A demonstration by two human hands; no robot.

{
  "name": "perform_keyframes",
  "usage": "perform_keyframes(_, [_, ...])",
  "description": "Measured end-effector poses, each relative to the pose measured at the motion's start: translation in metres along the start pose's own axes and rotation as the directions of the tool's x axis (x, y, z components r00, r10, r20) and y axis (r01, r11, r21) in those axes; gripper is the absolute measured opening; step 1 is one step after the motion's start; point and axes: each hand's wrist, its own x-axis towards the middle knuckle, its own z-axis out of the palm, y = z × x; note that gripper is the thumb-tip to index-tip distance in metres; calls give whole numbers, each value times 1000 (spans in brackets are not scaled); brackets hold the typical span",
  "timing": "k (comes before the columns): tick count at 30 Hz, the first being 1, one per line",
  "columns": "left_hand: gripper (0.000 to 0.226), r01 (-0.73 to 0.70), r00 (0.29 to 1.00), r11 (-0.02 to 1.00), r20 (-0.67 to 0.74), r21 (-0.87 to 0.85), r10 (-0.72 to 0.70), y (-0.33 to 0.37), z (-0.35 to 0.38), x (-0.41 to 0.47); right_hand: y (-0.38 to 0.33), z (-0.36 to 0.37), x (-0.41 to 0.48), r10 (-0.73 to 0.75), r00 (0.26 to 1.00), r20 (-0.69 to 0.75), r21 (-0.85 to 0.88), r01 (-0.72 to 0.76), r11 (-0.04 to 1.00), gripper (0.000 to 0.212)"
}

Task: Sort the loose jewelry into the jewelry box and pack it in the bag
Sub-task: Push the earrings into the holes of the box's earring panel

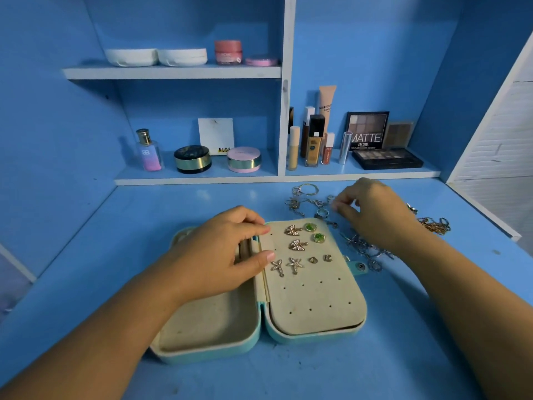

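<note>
Beige panel (pixel 311 295) wants bracing under the left hand's (pixel 213 252) relaxed, empty fingers (pixel 253 228) while the right hand (pixel 375 212), fingers (pixel 341 209) pinched on what I cannot tell, singles one piece from the loose jewelry (pixel 305 197).

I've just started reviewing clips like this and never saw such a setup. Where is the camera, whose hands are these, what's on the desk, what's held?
No machine here: a person works with bare hands, and the single camera sits on their head, looking forward and down. On the blue desk lies an open jewelry box, with several earrings pinned into its beige panel. Right of it is a pile of loose jewelry, chains and rings. The left hand rests on the box, fingertips at the panel's edge. The right hand hovers over the pile, fingers pinched together; whether it holds a piece is too blurred to tell. Cosmetics stand on the shelves behind.
</note>
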Motion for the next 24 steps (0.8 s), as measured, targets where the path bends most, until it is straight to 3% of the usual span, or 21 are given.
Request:
perform_keyframes(2, [61, -24, 999, 1000, -37, -20, 23, -1, 1, -1, -21, -2, -15, -116, 993, -11, 194, 116, 974, 7])
perform_keyframes(5, [47, -66, 985, 995, -165, -72, 53, 1, 3, -2, -52, 3, -35, -203, 979, -32, 408, 198, 891, 17])
perform_keyframes(8, [33, -81, 962, 975, -271, -205, 23, 4, 4, 1, -67, 13, -42, -251, 964, -87, 527, 258, 810, 12])
perform_keyframes(10, [28, -86, 962, 946, -272, -312, -2, 5, 4, 2, -70, 15, -43, -249, 962, -111, 594, 265, 760, 0])
perform_keyframes(11, [27, -87, 966, 928, -259, -363, -10, 5, 4, 2, -70, 16, -43, -248, 959, -139, 613, 280, 739, 6])
perform_keyframes(15, [26, -56, 975, 889, -217, -454, -49, 2, 7, 4, -70, 15, -44, -259, 949, -182, 630, 315, 710, 16])
perform_keyframes(20, [24, -37, 977, 892, -204, -450, -63, -1, 10, 3, -67, 18, -42, -261, 954, -145, 632, 292, 718, 19])
perform_keyframes(22, [21, -43, 971, 921, -235, -386, -53, -1, 9, 3, -61, 19, -39, -258, 958, -123, 549, 282, 787, 18])
perform_keyframes(24, [18, -60, 959, 963, -281, -262, -17, -1, 6, 3, -49, 16, -31, -207, 972, -111, 345, 233, 909, 20])
